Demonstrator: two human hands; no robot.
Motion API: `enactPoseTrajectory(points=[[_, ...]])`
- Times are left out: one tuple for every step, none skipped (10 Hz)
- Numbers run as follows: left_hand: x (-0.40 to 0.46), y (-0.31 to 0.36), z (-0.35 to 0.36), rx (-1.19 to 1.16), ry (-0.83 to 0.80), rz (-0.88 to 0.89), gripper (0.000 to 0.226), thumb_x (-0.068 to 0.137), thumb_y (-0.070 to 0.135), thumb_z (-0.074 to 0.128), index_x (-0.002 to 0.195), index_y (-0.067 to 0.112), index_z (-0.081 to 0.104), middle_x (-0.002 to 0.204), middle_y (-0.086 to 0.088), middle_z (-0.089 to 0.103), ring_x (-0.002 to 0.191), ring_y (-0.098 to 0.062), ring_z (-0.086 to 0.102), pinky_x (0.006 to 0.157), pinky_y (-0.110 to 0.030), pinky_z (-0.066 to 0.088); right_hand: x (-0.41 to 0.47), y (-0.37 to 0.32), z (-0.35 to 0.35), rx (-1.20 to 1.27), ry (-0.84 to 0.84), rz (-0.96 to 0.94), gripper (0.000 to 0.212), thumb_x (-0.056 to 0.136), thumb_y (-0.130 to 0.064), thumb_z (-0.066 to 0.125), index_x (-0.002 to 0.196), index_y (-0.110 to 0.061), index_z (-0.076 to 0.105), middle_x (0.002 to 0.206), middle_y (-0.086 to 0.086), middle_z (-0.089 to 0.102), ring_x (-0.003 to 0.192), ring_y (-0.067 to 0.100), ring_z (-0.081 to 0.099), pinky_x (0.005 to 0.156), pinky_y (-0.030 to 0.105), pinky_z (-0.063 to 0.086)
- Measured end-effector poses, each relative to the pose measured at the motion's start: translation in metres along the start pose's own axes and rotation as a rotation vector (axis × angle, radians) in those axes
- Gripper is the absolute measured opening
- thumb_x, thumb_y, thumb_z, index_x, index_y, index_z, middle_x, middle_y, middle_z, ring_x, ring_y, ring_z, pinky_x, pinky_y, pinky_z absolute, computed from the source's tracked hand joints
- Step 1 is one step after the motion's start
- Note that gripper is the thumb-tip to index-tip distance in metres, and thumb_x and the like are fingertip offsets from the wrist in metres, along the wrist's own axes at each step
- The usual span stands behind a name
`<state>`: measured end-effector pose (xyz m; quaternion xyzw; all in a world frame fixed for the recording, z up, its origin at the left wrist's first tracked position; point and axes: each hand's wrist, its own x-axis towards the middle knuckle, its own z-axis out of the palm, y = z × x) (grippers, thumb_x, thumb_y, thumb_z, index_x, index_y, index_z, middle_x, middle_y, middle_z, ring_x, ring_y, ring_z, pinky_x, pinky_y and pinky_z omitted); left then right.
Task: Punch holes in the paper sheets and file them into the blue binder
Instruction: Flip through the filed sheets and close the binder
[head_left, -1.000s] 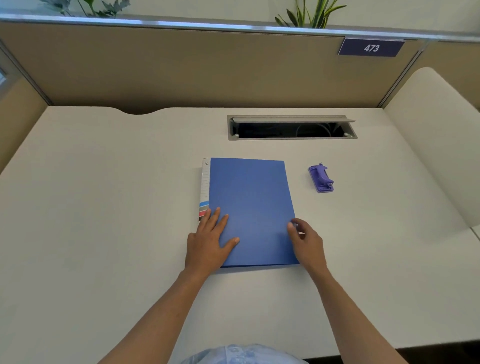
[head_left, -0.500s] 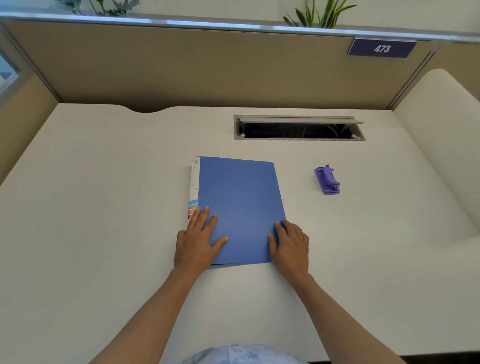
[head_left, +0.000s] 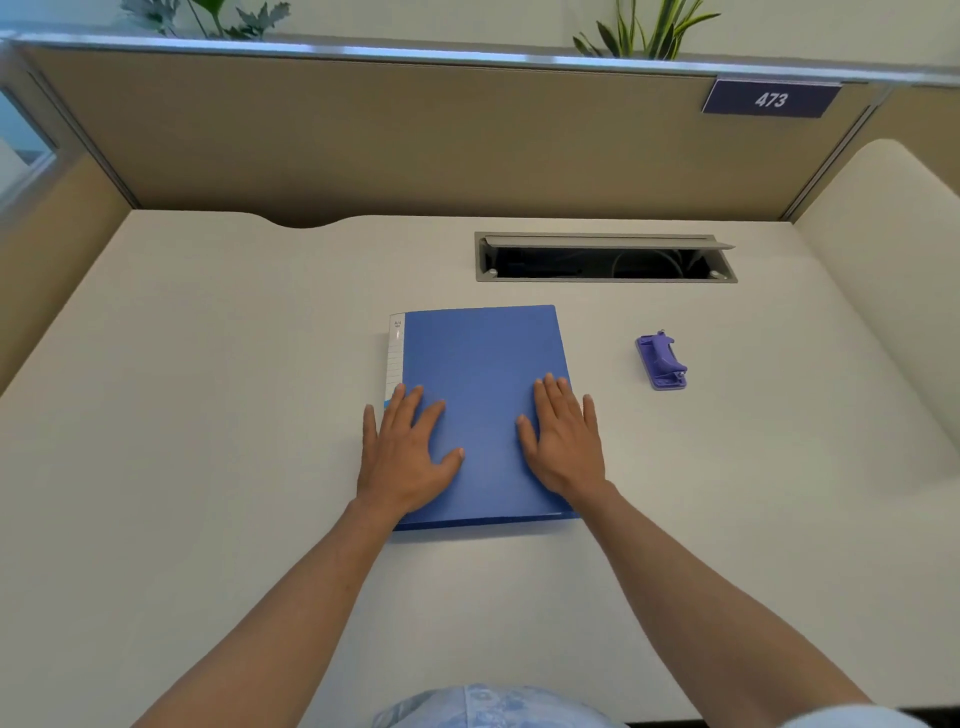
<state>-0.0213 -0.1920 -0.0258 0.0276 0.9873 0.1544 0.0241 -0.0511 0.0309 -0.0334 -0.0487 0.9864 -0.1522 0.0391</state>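
Now closed blue binder (head_left: 480, 374) flat, long axis running away, spine left; left hand (head_left: 402, 457), right hand (head_left: 563, 441) splayed flat on cover.

A flat, rectangular blue plastic binder (head_left: 480, 395) lies closed at the centre of the frame, its white labelled spine along the left edge. To its right, well apart, a small purple plastic hole punch (head_left: 662, 361) sits upright on its base, lever down.
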Motion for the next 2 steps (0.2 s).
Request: enactPoseTrajectory(points=[[0.011, 0.001, -0.009, -0.030, 0.002, -0.015, 0.077, 0.091, 0.067, 0.034, 0.154, 0.029, 0.015, 0.164, 0.004, -0.002, 0.150, -0.014, -0.012, 0.119, -0.046, -0.009, 0.012, -0.001, -0.008, -0.052, -0.023, -0.005, 0.068, 0.103, -0.050, 0.023, 0.159, -0.013, 0.010, 0.168, 0.001, 0.003, 0.154, 0.017, -0.004, 0.122, 0.049, -0.007], [0.022, 0.000, -0.018, -0.025, 0.000, -0.034, 0.082, 0.091, 0.071, 0.026, 0.156, 0.026, 0.004, 0.164, 0.004, -0.009, 0.149, -0.014, -0.016, 0.120, -0.046, -0.011, 0.024, -0.005, -0.023, -0.107, -0.037, -0.025, 0.072, 0.102, -0.054, 0.019, 0.159, -0.013, 0.002, 0.168, 0.001, -0.004, 0.153, 0.017, -0.010, 0.121, 0.050, -0.012]])
